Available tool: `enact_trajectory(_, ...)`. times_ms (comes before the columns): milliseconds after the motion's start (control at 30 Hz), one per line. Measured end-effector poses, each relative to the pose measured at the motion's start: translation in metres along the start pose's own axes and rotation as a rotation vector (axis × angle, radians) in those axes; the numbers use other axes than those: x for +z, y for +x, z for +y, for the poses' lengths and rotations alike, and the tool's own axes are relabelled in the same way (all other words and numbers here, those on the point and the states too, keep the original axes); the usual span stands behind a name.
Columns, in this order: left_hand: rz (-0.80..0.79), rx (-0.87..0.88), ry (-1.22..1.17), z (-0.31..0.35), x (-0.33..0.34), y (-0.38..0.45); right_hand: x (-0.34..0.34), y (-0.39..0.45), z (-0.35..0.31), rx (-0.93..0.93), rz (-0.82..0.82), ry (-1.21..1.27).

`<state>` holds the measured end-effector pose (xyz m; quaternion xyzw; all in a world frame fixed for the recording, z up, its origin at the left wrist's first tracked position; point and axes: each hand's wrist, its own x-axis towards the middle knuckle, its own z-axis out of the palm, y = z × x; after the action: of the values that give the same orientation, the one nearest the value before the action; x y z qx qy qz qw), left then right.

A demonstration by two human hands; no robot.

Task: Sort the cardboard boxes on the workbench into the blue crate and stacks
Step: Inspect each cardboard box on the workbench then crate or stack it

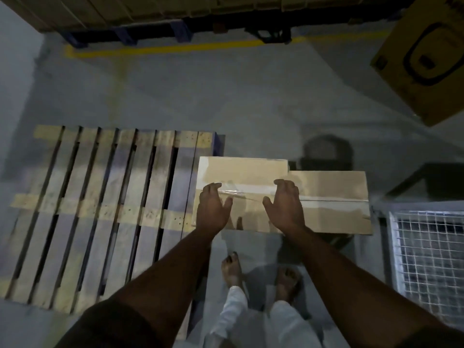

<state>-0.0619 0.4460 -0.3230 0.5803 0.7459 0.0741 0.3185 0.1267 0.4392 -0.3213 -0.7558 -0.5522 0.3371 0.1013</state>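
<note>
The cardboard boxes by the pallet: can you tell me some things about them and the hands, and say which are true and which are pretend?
1. Two taped cardboard boxes sit side by side. True.
2. The left hand grips a hammer. False: it holds nothing, fingers relaxed over the box.
3. The wooden pallet lies left of the boxes. True.
4. The right hand is a tight fist. False: it is open.
5. The person's feet wear boots. False: toes show.

floor (226, 109): grey | on it: wooden pallet (100, 209), two cardboard boxes (251, 177)

head cam | looks steeply down | close over hands (251, 204), floor (226, 101)
</note>
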Motion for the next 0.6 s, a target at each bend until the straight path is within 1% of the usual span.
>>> enact_trajectory(100, 0.007, -0.008, 0.014, -0.016, 0.008, 0.022, 0.023, 0.013, 0.002, 0.038, 0.017, -0.026)
enact_trajectory(167, 0.031, -0.013, 0.05, -0.029, 0.014, 0.034, 0.036, 0.018, 0.004, 0.102, 0.036, -0.059)
enact_trajectory(267, 0.053, -0.104, 0.08, -0.044, 0.016, 0.046, 0.052, 0.023, 0.012, 0.229, -0.005, -0.038)
enact_trajectory(333, 0.009, -0.226, -0.002, -0.057, 0.017, 0.053, 0.059, 0.025, 0.017, 0.291, -0.053, 0.01)
enact_trajectory(400, -0.041, -0.346, -0.136, -0.066, 0.017, 0.058, 0.063, 0.026, 0.02, 0.299, -0.065, 0.021)
enact_trajectory(467, -0.052, -0.367, -0.201, -0.07, 0.016, 0.062, 0.064, 0.026, 0.019, 0.293, -0.044, 0.022)
enact_trajectory(600, 0.01, -0.362, -0.278, -0.055, 0.003, 0.055, 0.054, 0.024, 0.006, 0.309, -0.005, 0.05)
